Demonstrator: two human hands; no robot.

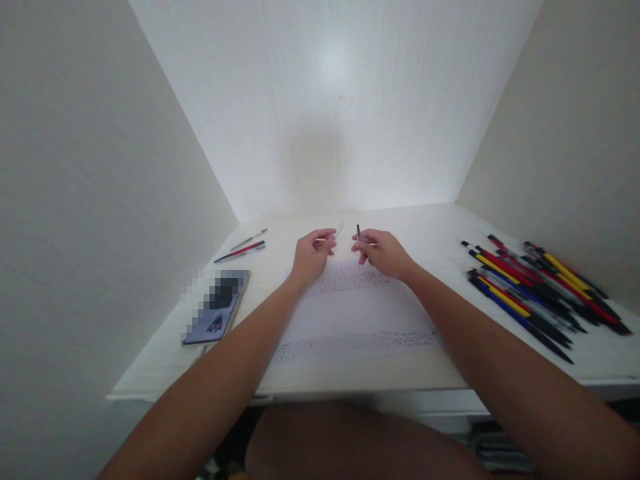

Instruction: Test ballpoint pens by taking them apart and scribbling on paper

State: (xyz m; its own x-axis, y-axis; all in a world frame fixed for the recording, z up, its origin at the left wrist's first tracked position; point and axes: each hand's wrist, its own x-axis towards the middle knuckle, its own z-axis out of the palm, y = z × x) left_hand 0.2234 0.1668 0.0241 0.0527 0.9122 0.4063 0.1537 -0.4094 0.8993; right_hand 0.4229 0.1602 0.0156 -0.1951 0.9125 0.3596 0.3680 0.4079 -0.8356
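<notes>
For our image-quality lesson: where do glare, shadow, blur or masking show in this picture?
Head view: pale glare on the back wall, with a soft shadow below; head view: the clear piece in the left hand looks faint, the writing on the paper is too blurred to read; head view: pens at right look smeared, blocky pixels cover part of the phone.

3 pale surfaces box in the white desk [435, 230]: a greyish left wall [100, 167] at 9 o'clock, a white back panel [415, 113] with faint vertical streaks at 12, and a beige-grey right wall [565, 133] toward 2. Straight seams join them at 10 and 2 o'clock. A soft bright patch of light [335, 60] sits high at 12, above a blurred grey shadow [313, 150]. The desk's front edge [350, 390] runs across 6 o'clock; toward 5, beneath it, lies a dark, indistinct space [500, 447].
</notes>
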